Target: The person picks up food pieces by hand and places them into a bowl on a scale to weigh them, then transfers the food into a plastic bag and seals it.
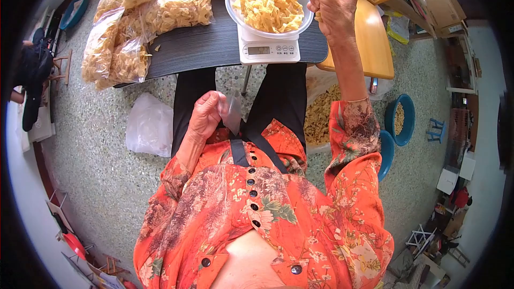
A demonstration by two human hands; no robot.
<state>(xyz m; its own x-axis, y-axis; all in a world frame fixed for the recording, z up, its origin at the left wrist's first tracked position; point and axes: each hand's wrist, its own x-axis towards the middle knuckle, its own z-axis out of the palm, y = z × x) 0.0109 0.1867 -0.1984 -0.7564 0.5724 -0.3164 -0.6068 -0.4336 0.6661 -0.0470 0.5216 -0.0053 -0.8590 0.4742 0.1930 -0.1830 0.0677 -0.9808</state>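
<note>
A clear plastic bowl [306, 21] heaped with pale yellow dried strips [270, 2] sits on a white digital scale [270, 48]. Its display is lit grey, but the digits are too blurred to read. At the bowl's right rim, my right hand [336, 10] is closed, with some of the yellow dried strips between its fingers. Low over my lap, my left hand [206, 115] pinches a clear plastic bag [231, 115], which hangs limp to the right of the fingers.
Several filled bags [179, 10] of dried strips are piled on the left of the dark table [198, 48]. A wooden chair [369, 48] stands at right. On the floor are a white plastic bag [150, 126], a sack of dried pieces [321, 115] and blue basins [407, 120].
</note>
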